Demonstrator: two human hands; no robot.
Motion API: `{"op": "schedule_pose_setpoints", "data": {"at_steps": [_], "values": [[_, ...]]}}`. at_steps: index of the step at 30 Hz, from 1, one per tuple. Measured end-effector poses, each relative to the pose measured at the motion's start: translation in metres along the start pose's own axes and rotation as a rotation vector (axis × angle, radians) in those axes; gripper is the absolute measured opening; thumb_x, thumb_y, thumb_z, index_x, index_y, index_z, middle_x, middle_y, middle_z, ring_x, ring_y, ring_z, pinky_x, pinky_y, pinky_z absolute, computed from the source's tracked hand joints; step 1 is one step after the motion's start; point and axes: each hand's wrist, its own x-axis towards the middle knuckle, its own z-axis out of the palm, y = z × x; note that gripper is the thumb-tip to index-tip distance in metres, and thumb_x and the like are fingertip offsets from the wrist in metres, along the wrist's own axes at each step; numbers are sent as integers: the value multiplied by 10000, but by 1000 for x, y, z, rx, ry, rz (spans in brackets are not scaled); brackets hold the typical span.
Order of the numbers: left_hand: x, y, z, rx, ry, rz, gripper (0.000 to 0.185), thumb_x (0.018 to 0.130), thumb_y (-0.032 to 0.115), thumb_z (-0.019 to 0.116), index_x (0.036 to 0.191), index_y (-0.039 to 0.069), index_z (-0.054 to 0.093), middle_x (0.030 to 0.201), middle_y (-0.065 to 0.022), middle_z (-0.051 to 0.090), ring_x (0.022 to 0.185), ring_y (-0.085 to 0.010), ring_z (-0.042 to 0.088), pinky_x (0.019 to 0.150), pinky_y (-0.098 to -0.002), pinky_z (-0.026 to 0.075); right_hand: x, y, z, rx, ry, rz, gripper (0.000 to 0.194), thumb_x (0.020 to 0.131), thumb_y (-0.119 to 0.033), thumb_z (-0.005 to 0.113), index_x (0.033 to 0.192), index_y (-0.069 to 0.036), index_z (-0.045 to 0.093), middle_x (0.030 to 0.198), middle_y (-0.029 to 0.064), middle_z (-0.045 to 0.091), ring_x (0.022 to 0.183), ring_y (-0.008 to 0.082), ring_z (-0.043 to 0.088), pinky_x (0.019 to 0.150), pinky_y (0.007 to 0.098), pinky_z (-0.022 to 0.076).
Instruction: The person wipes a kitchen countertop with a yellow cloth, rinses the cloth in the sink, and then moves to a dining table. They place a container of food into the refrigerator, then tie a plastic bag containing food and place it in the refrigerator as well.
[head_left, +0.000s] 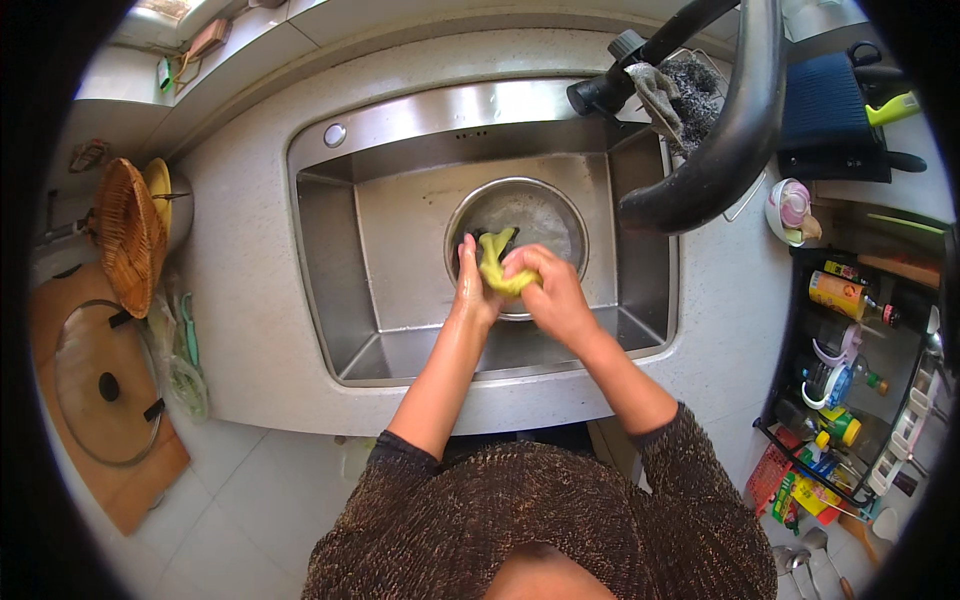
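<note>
Above a round metal basin (551, 196), both my hands meet at a wet yellow-green cloth (495, 262). My right hand (551, 289) is closed around the bunched part of it. My left hand (474, 285) is held edge-on with its fingers pointing away from me, against the cloth's left side; its palm side is partly hidden. The cloth's free end stretches over the basin. A dark item lies behind it in the basin, too covered to name. The basin rests on the floor of a stainless steel sink (405, 247) and appears to hold some water.
A black faucet (697, 187) arches over the sink's right side, with grey rags (675, 97) hanging by it. At right are a knife block (829, 112), a bowl of onion (791, 210) and a rack with several bottles (836, 296). A wicker basket (127, 236) and glass lid (105, 382) hang left.
</note>
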Motion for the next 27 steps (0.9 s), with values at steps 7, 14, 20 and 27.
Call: {"op": "schedule_pose_setpoints", "data": {"at_steps": [7, 14, 20, 27], "values": [[-17, 11, 42, -406, -177, -48, 205, 857, 354, 620, 984, 198, 579, 888, -86, 593, 837, -254, 584, 787, -421, 513, -50, -41, 29, -98, 34, -101, 242, 700, -27, 579, 939, -58, 595, 1164, 148, 468, 1007, 358, 510, 865, 379, 437], [-14, 10, 23, -246, -341, -109, 198, 881, 248, 610, 1066, 191, 567, 821, -45, 543, 708, -161, 550, 595, -277, 491, -33, -9, 61, -427, 215, -109, 254, 714, -262, 719, 892, -113, 615, 1041, 105, 476, 905, 311, 545, 724, 404, 478], [8, 0, 6, 215, -110, 380, 205, 883, 231, 577, 1041, 101, 581, 730, -5, 534, 604, -123, 530, 515, -268, 435, -9, 7, 64, -401, 312, -129, 199, 757, -241, 680, 845, -87, 590, 839, 124, 525, 695, 359, 576, 610, 436, 481], [-17, -2, 27, 88, 0, 178, 234, 944, 242, 462, 1027, 59, 584, 894, -73, 637, 811, -193, 633, 728, -321, 517, 33, 36, 35, -498, 263, 146, 265, 834, -322, 571, 882, -68, 629, 825, 207, 635, 725, 400, 608, 637, 465, 487]]}}
